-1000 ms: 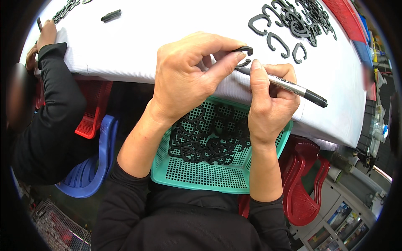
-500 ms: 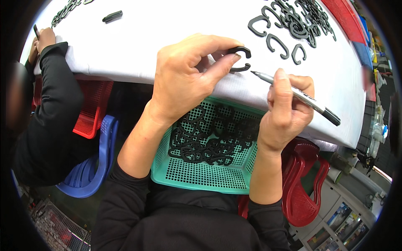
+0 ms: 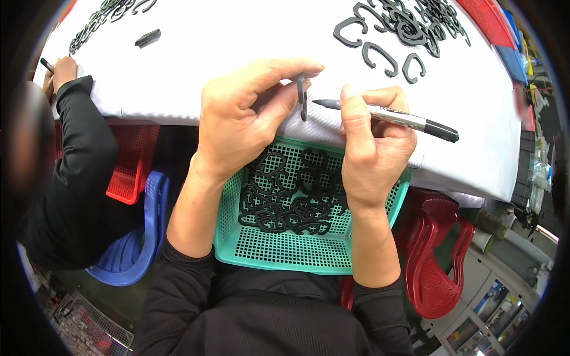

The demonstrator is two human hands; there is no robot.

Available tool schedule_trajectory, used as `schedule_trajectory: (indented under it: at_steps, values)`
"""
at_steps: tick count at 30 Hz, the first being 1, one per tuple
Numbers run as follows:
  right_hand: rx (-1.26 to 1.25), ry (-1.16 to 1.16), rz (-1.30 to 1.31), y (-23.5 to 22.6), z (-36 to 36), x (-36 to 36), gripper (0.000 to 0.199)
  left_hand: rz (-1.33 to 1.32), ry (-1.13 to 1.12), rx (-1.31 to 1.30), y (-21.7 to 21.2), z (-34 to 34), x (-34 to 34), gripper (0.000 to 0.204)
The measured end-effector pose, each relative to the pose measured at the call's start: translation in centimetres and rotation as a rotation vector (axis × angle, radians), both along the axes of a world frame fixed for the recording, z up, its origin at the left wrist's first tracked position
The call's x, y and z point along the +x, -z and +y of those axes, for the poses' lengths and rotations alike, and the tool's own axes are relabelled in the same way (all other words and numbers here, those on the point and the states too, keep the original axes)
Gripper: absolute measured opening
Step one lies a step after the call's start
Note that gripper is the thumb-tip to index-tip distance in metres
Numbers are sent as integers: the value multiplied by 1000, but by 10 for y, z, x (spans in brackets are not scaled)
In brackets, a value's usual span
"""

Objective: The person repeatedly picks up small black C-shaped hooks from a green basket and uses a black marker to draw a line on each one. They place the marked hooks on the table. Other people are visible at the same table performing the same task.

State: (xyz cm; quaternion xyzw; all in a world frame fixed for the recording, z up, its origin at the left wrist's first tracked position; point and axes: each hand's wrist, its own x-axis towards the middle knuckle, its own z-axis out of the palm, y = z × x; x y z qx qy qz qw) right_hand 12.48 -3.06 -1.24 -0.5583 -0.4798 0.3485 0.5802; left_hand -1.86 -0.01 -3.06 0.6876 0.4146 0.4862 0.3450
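Between thumb and forefinger, my left hand [image 3: 240, 115] pinches a black C-shaped piece [image 3: 303, 101], turned so that its narrow edge shows. My right hand [image 3: 377, 142] grips a grey marker pen [image 3: 404, 117] with a black end; its dark tip points left, a short way from the piece and seemingly apart from it. Below both hands is a green mesh basket [image 3: 291, 252] with many similar black pieces [image 3: 285, 204] inside. More of them lie in a pile [image 3: 409, 26] on the white table at the far right, several loose ones nearest my right hand.
A black pen cap [image 3: 148, 38] lies on the white table [image 3: 196, 65]. At the left a co-worker's black sleeve [image 3: 89, 130] reaches the table, near another row of black pieces [image 3: 98, 26]. A blue chair [image 3: 133, 255], a red basket [image 3: 127, 160] and dark red chairs [image 3: 430, 267] stand around.
Both hands have moved left and closer together. The C-shaped piece has turned from showing its open shape to edge-on, and the marker now lies flatter.
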Motion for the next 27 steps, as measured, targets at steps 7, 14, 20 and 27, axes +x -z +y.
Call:
schedule_trajectory:
  at_steps: [7, 14, 20, 27]
  values:
    - [46, 11, -71, 5, 4, -1, 15, 6, 2, -24, 0, -1, 0, 25]
    - [36, 12, -104, 5, 4, -1, 15, 26, 8, 8, -1, 0, -1, 25]
    - [32, 8, -120, 5, 4, -2, 15, 33, 3, 12, 0, 0, -1, 24]
    - [33, -5, -179, 4, 3, -1, 15, 11, 5, 12, 0, 0, -1, 24]
